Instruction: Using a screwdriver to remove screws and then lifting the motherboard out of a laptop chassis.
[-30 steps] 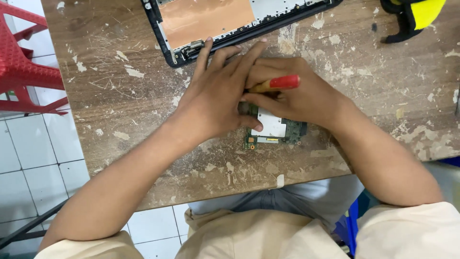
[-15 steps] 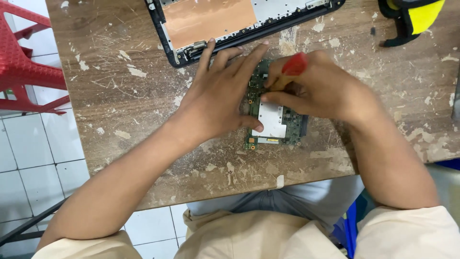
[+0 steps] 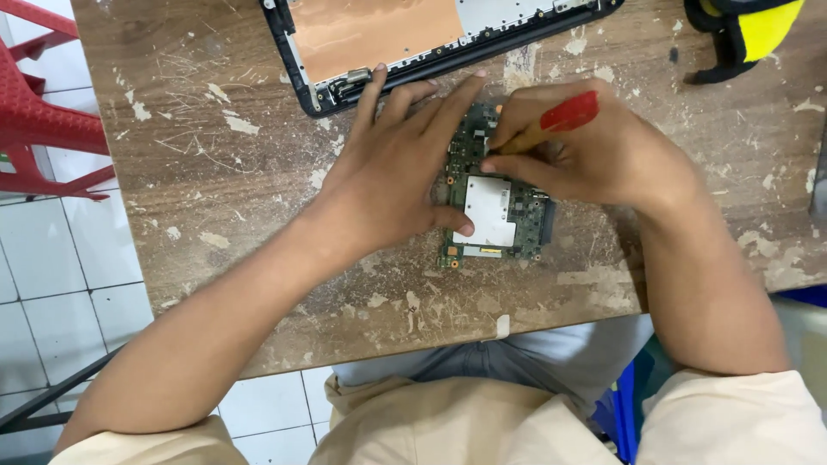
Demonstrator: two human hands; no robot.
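A green circuit board [image 3: 493, 211] with a pale metal shield lies flat on a scarred, paint-flecked wooden worktop [image 3: 215, 172], just below the corner of an opened laptop shell [image 3: 345, 52] whose copper-coloured inner panel runs out of the top of the frame. The left hand [image 3: 392, 172] is spread flat, fingers extended, pressing on the board's left edge, the thumb resting on the shield; it covers much of the board's left side. The right hand [image 3: 594, 146] is closed around a red-handled screwdriver [image 3: 551, 125], whose shaft and tip are hidden behind the fingers at the board's upper edge, so the point of contact cannot be made out. To the upper right of the board, a black-and-yellow object [image 3: 745, 34] is cut off by the frame and hard to identify. Far left of the board, a red plastic chair [image 3: 39, 112] stands partly in view on the white tiled floor [image 3: 52, 293].
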